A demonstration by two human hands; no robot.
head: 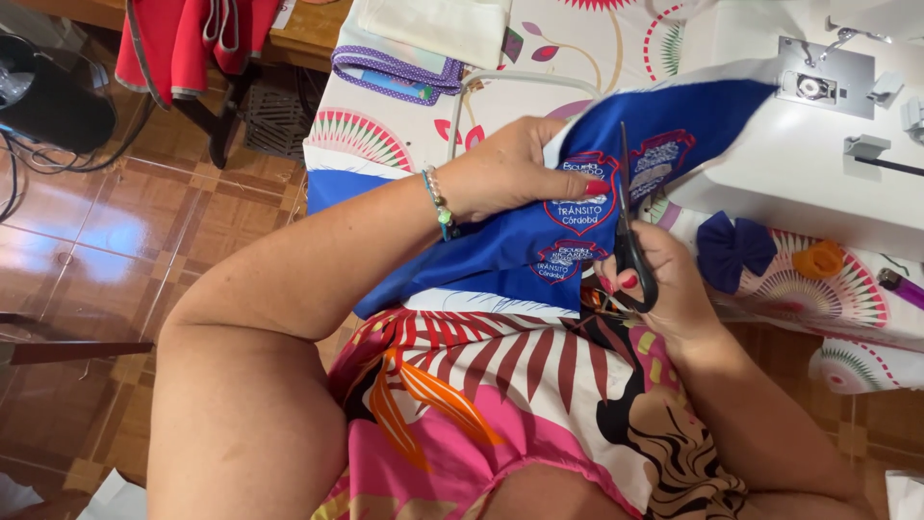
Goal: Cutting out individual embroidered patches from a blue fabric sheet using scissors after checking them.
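My left hand (510, 173) grips a strip of blue fabric (500, 255) that carries several embroidered shield badges (576, 197). The thumb presses on one badge. My right hand (664, 284) holds black scissors (628, 231) by the handles, blades pointing up between two badges. The blue fabric runs from my lap up to the bed of a white sewing machine (818, 144) at the upper right.
A patterned tablecloth (385, 135) covers the table. On it lie a dark blue bow (733, 250), an orange piece (820, 258), a purple lighter (900, 285) and folded cloth (423, 48). A red garment (183, 43) hangs at the upper left over a tiled floor (115, 241).
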